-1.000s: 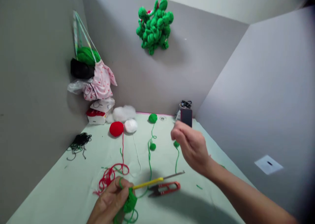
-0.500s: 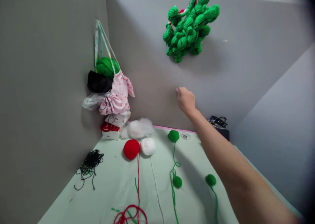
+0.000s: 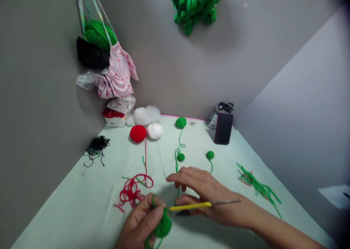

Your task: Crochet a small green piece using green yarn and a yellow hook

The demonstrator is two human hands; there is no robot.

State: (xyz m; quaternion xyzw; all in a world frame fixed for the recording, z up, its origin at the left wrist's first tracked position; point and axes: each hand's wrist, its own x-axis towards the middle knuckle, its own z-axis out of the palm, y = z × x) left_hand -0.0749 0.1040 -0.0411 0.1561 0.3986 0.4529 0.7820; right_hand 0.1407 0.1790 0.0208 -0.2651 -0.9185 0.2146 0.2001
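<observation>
My left hand [image 3: 142,223] is low at the front, closed on a green crochet piece [image 3: 164,227] and on the yellow handle of a crochet hook [image 3: 191,206], whose metal tip points right. My right hand [image 3: 207,194] hovers just behind the hook with its fingers stretched out to the left and apart, nothing visibly in them. A dark object lies under its palm, mostly hidden. A tangle of red yarn [image 3: 131,190] lies on the pale green table [image 3: 82,205], left of both hands.
Red [image 3: 138,133], white [image 3: 155,130] and green [image 3: 181,122] yarn balls sit at the back, with two small green balls [image 3: 210,154] nearer. A dark upright box [image 3: 223,128], green scraps [image 3: 257,185], black yarn [image 3: 97,146], a hanging pink bag [image 3: 115,77] and green crochet bunch [image 3: 195,4] surround them.
My right hand, raised toward the back wall half a second ago, has come down to the table beside the hook. The view has tilted back down, so my left hand shows again.
</observation>
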